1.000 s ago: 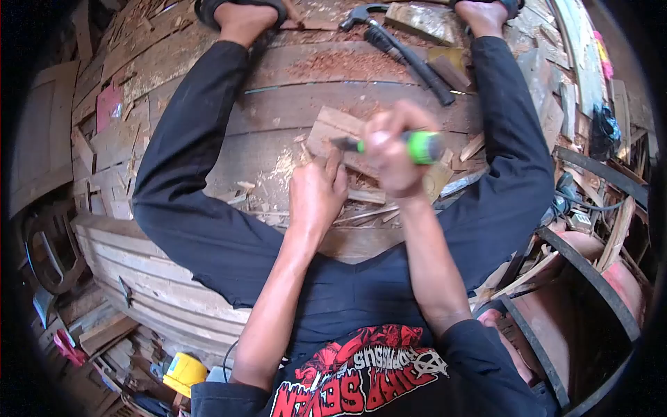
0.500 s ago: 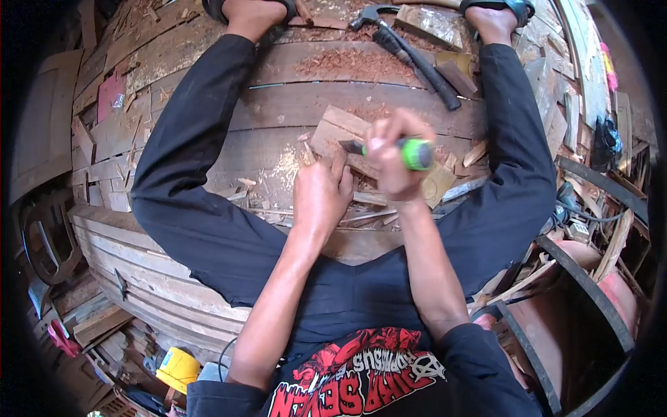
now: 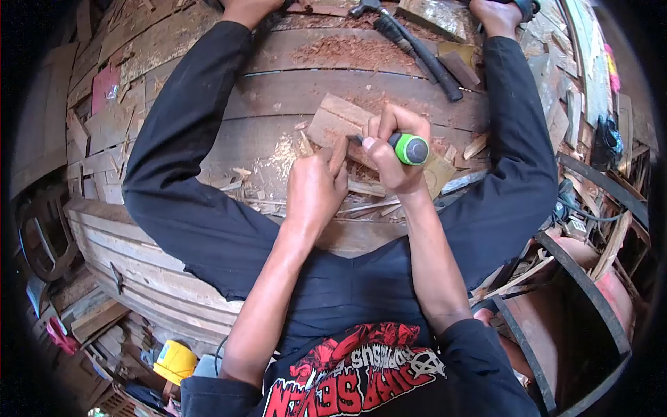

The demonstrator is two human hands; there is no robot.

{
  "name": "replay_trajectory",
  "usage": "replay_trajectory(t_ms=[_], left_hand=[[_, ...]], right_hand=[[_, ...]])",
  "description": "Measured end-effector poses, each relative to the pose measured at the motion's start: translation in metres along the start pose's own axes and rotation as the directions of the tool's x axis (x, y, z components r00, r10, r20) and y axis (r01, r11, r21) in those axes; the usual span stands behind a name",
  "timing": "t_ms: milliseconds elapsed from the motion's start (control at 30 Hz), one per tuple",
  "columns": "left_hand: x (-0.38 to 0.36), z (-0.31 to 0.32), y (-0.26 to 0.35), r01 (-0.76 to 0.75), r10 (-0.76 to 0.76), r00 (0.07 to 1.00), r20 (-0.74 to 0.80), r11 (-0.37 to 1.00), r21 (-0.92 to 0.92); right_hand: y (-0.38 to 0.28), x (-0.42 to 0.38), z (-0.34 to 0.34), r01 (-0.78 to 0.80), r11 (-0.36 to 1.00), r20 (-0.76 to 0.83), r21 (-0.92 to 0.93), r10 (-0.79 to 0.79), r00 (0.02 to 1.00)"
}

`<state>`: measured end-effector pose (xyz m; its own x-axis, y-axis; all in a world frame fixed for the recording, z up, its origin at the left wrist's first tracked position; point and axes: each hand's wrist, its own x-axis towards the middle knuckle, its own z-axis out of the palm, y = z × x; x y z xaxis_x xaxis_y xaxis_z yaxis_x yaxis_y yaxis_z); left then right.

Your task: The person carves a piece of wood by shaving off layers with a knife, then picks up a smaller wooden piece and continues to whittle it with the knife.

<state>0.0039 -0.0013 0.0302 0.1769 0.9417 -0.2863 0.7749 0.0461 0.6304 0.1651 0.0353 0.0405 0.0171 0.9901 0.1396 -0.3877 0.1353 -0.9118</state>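
My left hand (image 3: 314, 187) is closed around a small reddish-brown piece of wood (image 3: 338, 154), its end sticking up past the fingers. In my right hand (image 3: 397, 172) is a chisel (image 3: 411, 149) with a green handle and a dark grey butt. Its short dark blade points left, at the tip of the wood piece; whether it touches cannot be made out. Beneath both hands lies a flat wooden block (image 3: 332, 119) on the plank floor, with pale shavings (image 3: 283, 156) beside it.
A hammer (image 3: 424, 62) with a black handle lies beyond the hands, near reddish wood chips (image 3: 347, 55). My outstretched legs frame the work area. Stacked boards (image 3: 153, 271) and a yellow container (image 3: 176, 361) are at the left. A curved metal frame (image 3: 590, 278) stands at the right.
The right hand, blurred before, is now sharp and has moved slightly, the chisel still in its grip. The left hand keeps its hold on the wood piece. The whole view has shifted a little.
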Motion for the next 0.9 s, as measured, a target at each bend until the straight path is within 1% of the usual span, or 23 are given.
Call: replay_trajectory(t_ms=[33,67,100,133,167,267,333,400,433,467,500,533,567,600,667,700,733,767,800,833,867,900], left_hand=[[0.007,0.003,-0.002,-0.053,0.052,0.998,-0.036,0.999,-0.014],[0.007,0.007,-0.009,-0.082,0.081,0.995,-0.065,0.996,-0.022],[-0.001,0.008,-0.014,-0.101,0.099,0.992,-0.074,0.994,-0.029],[-0.001,0.006,-0.012,-0.08,0.08,0.997,-0.019,0.997,-0.001],[0.001,0.005,-0.013,-0.097,0.098,0.995,-0.019,0.995,0.024],[0.003,0.008,-0.01,-0.144,0.146,0.989,-0.021,0.988,0.063],[0.001,0.006,-0.009,-0.124,0.126,0.992,-0.03,0.99,0.062],[-0.012,0.0,-0.004,-0.078,0.078,0.997,-0.003,0.994,0.075],[-0.004,0.001,0.002,-0.085,0.087,0.996,-0.016,0.994,0.075],[-0.002,0.004,-0.001,-0.099,0.1,0.995,-0.021,0.993,0.07],[0.004,0.008,-0.002,-0.117,0.118,0.993,-0.028,0.992,0.058],[0.003,0.009,-0.005,-0.11,0.111,0.994,-0.021,0.993,0.05],[-0.002,0.009,-0.008,-0.106,0.106,0.994,-0.012,0.993,0.045],[0.0,0.006,-0.009,-0.067,0.068,0.998,-0.004,0.996,0.05],[0.0,0.002,-0.004,-0.005,0.003,1.0,0.022,0.999,0.049],[0.001,0.003,-0.002,0.028,-0.03,0.999,0.036,0.999,0.044],[0.003,0.006,-0.005,0.028,-0.028,0.999,0.021,1.0,-0.008],[0.006,0.01,-0.01,-0.042,0.042,0.999,-0.018,0.999,0.013],[0.005,0.012,-0.013,-0.091,0.092,0.995,-0.033,0.995,0.037],[-0.001,0.011,-0.011,-0.14,0.143,0.989,-0.044,0.988,0.062],[-0.002,0.006,-0.004,-0.062,0.062,0.998,-0.01,0.998,0.016],[-0.003,0.005,-0.005,-0.044,0.044,0.999,0.008,0.999,0.03]], right_hand=[[0.003,0.004,0.0,-0.017,0.999,0.046,-0.028,0.018,0.999],[-0.001,-0.001,-0.004,-0.001,0.995,-0.057,0.102,0.007,0.998],[-0.002,-0.009,0.003,-0.034,0.989,-0.047,0.146,0.041,0.998],[-0.003,-0.011,0.007,-0.049,0.982,-0.034,0.18,0.056,0.998],[-0.007,-0.005,0.008,-0.042,0.978,-0.016,0.205,0.046,0.999],[-0.023,0.007,0.008,-0.014,0.988,-0.031,0.152,0.019,0.999],[-0.034,0.002,0.01,-0.049,0.986,-0.047,0.16,0.057,0.997],[0.003,-0.012,0.007,0.024,0.995,0.052,-0.096,-0.019,0.998],[0.014,-0.006,0.002,0.106,0.966,0.125,-0.236,-0.078,0.989],[0.015,-0.009,-0.004,0.089,0.968,0.11,-0.237,-0.065,0.992],[0.002,-0.003,-0.004,0.049,0.995,0.045,-0.091,-0.045,0.998],[-0.02,0.001,0.0,-0.009,0.997,-0.021,0.073,0.01,1.0],[-0.034,0.0,0.003,-0.052,0.97,-0.084,0.237,0.074,0.994],[-0.031,-0.003,-0.001,-0.073,0.982,-0.049,0.174,0.083,0.995],[0.006,-0.009,-0.005,0.006,0.995,0.052,-0.103,-0.001,0.999],[0.01,-0.002,0.0,0.054,0.969,0.11,-0.242,-0.027,0.994],[0.009,0.002,0.001,0.097,0.983,0.096,-0.153,-0.083,0.992],[0.004,0.001,-0.005,0.046,0.999,0.035,0.002,-0.046,0.998],[-0.022,0.005,0.001,-0.022,0.986,-0.035,0.166,0.028,0.999],[-0.034,0.002,0.005,-0.073,0.941,-0.099,0.33,0.112,0.989],[-0.017,-0.002,0.003,-0.02,0.965,-0.048,0.262,0.033,0.998],[0.0,-0.005,0.001,0.017,0.994,0.007,0.105,-0.018,1.0]])
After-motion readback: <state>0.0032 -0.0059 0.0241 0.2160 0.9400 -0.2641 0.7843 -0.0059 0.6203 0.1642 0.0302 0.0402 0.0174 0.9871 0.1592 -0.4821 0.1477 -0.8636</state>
